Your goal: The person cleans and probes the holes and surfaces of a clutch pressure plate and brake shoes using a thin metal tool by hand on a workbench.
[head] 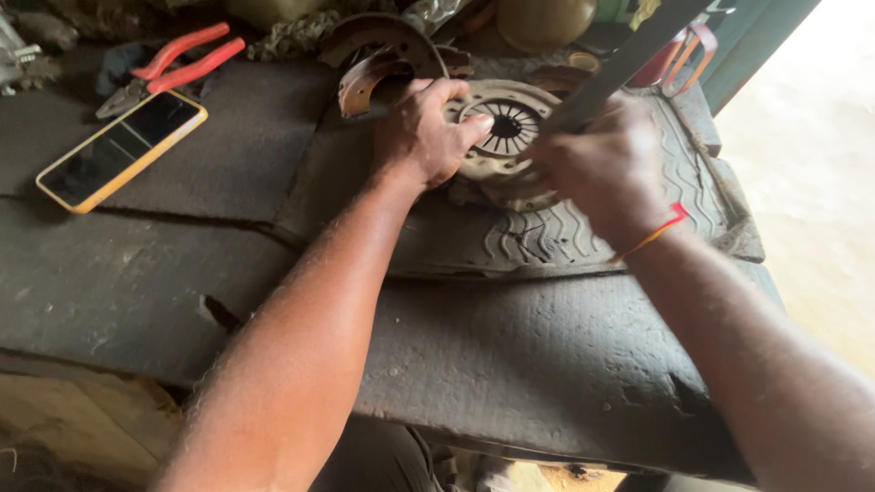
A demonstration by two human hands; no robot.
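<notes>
Clutch plate (507,128): round, rusty metal disc with radial spring fingers around a dark centre hole, flat on the ribbed rubber mat (556,239) near the far right corner of the workbench (510,355)
Left hand (424,135): palm down on the left rim of the clutch plate, fingers curled over its far edge, thumb stretched toward the centre hole, clamped on the disc
Right hand (602,164): closed in a fist round a long dark flat bar (629,59), just right of the clutch plate and over its near right edge
Flat bar: slanted up and away toward the far right; lower tip hidden behind the fist, contact with the disc not discernible
Wrist thread (658,228): red and yellow, on the right wrist
Brake shoes (383,55): curved, rusty, just beyond the left hand at the far edge
Phone (123,150): yellow-edged, dark screen up, toward the far left corner
Pliers (173,64): red handles, just beyond the phone
</notes>
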